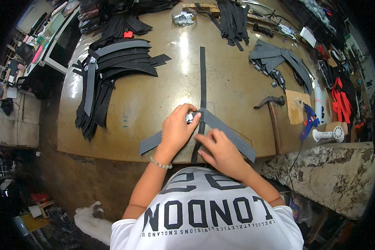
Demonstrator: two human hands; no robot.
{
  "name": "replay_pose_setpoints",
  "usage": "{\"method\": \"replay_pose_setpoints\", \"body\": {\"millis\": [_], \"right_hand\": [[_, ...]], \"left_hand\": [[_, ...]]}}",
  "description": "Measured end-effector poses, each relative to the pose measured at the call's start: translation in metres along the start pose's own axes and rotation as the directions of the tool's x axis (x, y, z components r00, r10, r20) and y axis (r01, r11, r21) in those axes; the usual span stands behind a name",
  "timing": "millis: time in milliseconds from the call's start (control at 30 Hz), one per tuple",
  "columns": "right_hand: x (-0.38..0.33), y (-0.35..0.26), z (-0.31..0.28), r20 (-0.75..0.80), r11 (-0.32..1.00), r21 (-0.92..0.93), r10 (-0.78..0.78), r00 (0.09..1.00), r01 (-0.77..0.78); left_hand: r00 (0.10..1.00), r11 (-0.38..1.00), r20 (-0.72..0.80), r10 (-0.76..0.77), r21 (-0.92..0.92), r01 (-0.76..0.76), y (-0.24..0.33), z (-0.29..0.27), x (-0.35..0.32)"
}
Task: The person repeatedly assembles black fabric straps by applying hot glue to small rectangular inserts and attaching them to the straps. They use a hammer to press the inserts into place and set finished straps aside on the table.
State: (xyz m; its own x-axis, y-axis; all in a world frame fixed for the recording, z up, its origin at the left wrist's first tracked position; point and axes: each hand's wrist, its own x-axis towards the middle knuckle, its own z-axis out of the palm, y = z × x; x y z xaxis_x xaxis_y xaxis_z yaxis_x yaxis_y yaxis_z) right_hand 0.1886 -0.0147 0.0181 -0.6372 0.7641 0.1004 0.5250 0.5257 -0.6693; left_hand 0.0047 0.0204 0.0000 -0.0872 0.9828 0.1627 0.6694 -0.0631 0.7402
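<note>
A ribbed dark grey strap (231, 134) lies in an upside-down V at the near middle of the table, its peak meeting a narrow black strap (203, 77) that runs straight away from me. My left hand (177, 128) pinches the grey strap's left part close to the peak. Under its fingers shows a small white label (189, 117). Beside the black strap's near part, my right hand (221, 151) hovers with thumb and forefinger apart, holding nothing visible. I cannot tell whether its fingertips touch the strap.
Piles of black and grey straps (125, 62) cover the table's far left. More grey straps (279, 58) lie far right. A hammer (271, 101), a cardboard piece (295, 109), a blue glue gun (310, 120) with a cord and a white spool (329, 134) sit at right. A clear bowl (183, 17) stands far back.
</note>
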Motion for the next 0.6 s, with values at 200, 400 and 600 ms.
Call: {"method": "replay_pose_setpoints", "body": {"millis": [200, 400, 600], "right_hand": [[-0.018, 0.001, 0.002, 0.126, 0.956, -0.185, -0.207, 0.97, 0.228], [-0.032, 0.007, 0.013, 0.076, 0.911, -0.273, -0.3, 0.951, 0.309], [0.007, 0.021, -0.013, -0.023, 0.928, -0.119, -0.359, 0.933, 0.354]], "left_hand": [[0.996, 0.998, 0.076, -0.038, 0.055, 0.034, 0.006, -0.004, -0.012], [0.999, 0.999, 0.017, -0.049, 0.008, 0.049, 0.011, 0.0, -0.03], [0.999, 0.996, -0.008, 0.038, 0.082, -0.037, 0.006, 0.003, -0.034]]}}
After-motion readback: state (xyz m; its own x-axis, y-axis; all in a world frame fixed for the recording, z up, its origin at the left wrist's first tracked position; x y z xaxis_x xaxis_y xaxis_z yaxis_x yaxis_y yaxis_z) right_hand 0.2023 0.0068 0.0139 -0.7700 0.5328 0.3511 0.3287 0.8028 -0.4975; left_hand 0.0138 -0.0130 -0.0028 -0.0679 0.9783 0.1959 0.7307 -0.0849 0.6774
